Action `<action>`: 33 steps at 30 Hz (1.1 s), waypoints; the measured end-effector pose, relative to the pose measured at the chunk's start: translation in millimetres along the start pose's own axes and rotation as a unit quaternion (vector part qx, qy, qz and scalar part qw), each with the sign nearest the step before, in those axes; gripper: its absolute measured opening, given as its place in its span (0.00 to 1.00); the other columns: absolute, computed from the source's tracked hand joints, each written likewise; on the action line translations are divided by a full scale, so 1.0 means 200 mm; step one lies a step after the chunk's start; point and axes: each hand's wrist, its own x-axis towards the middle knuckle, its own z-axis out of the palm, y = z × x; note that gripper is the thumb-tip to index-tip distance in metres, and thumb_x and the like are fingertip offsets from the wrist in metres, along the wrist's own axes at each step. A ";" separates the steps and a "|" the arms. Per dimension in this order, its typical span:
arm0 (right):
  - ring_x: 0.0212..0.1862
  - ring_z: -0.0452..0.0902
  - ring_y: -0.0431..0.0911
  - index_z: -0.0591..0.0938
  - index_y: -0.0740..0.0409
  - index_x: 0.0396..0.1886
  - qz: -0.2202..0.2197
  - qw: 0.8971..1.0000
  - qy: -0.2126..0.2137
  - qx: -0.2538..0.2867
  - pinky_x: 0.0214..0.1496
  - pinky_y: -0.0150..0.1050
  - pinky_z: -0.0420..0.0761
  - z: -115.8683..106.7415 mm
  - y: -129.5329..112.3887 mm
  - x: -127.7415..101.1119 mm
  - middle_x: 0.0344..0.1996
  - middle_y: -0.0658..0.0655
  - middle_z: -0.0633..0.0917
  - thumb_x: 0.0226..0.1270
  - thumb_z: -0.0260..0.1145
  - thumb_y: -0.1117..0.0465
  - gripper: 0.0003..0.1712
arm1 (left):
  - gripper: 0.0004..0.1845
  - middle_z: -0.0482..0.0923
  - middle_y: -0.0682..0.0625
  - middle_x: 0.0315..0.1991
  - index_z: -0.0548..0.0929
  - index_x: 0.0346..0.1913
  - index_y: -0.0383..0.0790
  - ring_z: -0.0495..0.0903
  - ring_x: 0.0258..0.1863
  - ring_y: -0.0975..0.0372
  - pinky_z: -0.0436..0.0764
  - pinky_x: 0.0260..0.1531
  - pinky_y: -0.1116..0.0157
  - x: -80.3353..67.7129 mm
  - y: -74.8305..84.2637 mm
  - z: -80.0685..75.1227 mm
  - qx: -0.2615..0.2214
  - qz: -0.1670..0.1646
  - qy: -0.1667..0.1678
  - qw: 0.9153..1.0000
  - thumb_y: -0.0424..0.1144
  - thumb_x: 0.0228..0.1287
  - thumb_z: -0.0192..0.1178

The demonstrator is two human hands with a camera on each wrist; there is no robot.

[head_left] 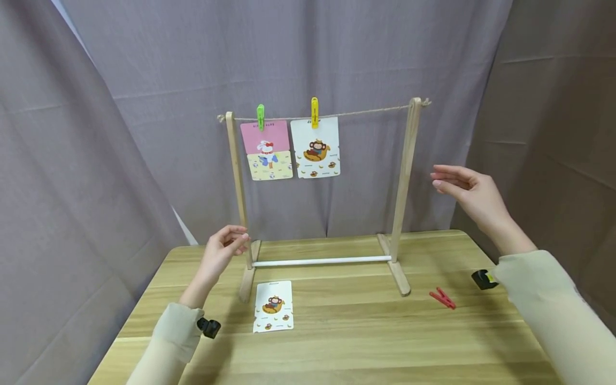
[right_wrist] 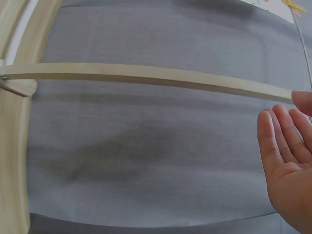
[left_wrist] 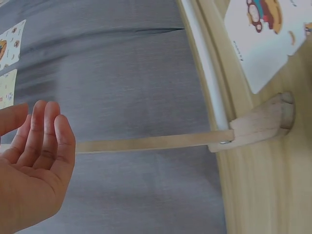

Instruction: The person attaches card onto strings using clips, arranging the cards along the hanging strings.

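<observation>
Two picture cards hang side by side from the twine [head_left: 370,111] of a wooden stand. A green clothespin [head_left: 261,117] holds the pink and yellow card [head_left: 269,152]; a yellow clothespin [head_left: 315,113] holds the white monkey card [head_left: 315,155]. Another monkey card [head_left: 273,321] lies flat on the table near the stand's left foot. To the right lies a red clothespin [head_left: 443,298]. My left hand [head_left: 223,251] is raised beside the left post, fingers loosely bent and holding nothing. Right of the right post, my right hand [head_left: 469,192] is in the air, also holding nothing.
The stand's left post [head_left: 237,176] and right post [head_left: 406,176] rise from wooden feet, joined low down by a white rod [head_left: 322,261]. Behind the wooden table [head_left: 346,347] hangs a grey curtain [head_left: 308,59], which also closes off both sides.
</observation>
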 end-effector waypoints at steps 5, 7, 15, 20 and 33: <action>0.48 0.80 0.27 0.77 0.56 0.67 0.007 1.000 -0.007 0.000 0.49 0.20 0.76 -0.01 0.09 -0.06 0.47 0.32 0.84 0.73 0.66 0.55 0.26 | 0.17 0.83 0.38 0.43 0.78 0.56 0.27 0.84 0.33 0.59 0.83 0.37 0.68 -0.04 -0.05 0.00 -0.002 -0.025 -0.007 1.000 0.36 0.72 0.62; 0.48 0.80 0.26 0.76 0.56 0.68 0.012 1.000 -0.007 -0.001 0.48 0.20 0.76 -0.01 0.14 -0.09 0.47 0.31 0.84 0.74 0.65 0.56 0.25 | 0.18 0.83 0.41 0.42 0.77 0.56 0.26 0.83 0.34 0.57 0.83 0.36 0.67 -0.05 -0.08 0.01 -0.004 -0.035 -0.014 0.999 0.36 0.72 0.62; 0.46 0.80 0.24 0.75 0.57 0.69 0.036 0.999 -0.005 0.001 0.46 0.19 0.77 -0.03 0.28 -0.18 0.47 0.29 0.84 0.75 0.65 0.56 0.26 | 0.18 0.81 0.34 0.46 0.77 0.57 0.26 0.83 0.36 0.53 0.83 0.37 0.68 -0.09 -0.19 0.00 0.003 -0.059 -0.017 0.998 0.35 0.71 0.63; 0.47 0.81 0.25 0.74 0.55 0.70 0.045 0.999 -0.017 0.014 0.46 0.19 0.76 -0.05 0.38 -0.24 0.48 0.31 0.84 0.75 0.64 0.55 0.27 | 0.19 0.81 0.35 0.46 0.77 0.58 0.26 0.83 0.38 0.49 0.83 0.38 0.69 -0.11 -0.25 -0.01 0.007 -0.069 -0.012 0.997 0.35 0.70 0.63; 0.44 0.83 0.28 0.77 0.50 0.68 0.045 0.996 -0.020 0.072 0.45 0.21 0.79 -0.03 0.55 -0.37 0.47 0.32 0.85 0.75 0.63 0.63 0.23 | 0.20 0.82 0.36 0.46 0.76 0.58 0.24 0.83 0.37 0.52 0.83 0.36 0.68 -0.22 -0.32 -0.05 0.010 -0.098 -0.005 0.995 0.35 0.71 0.63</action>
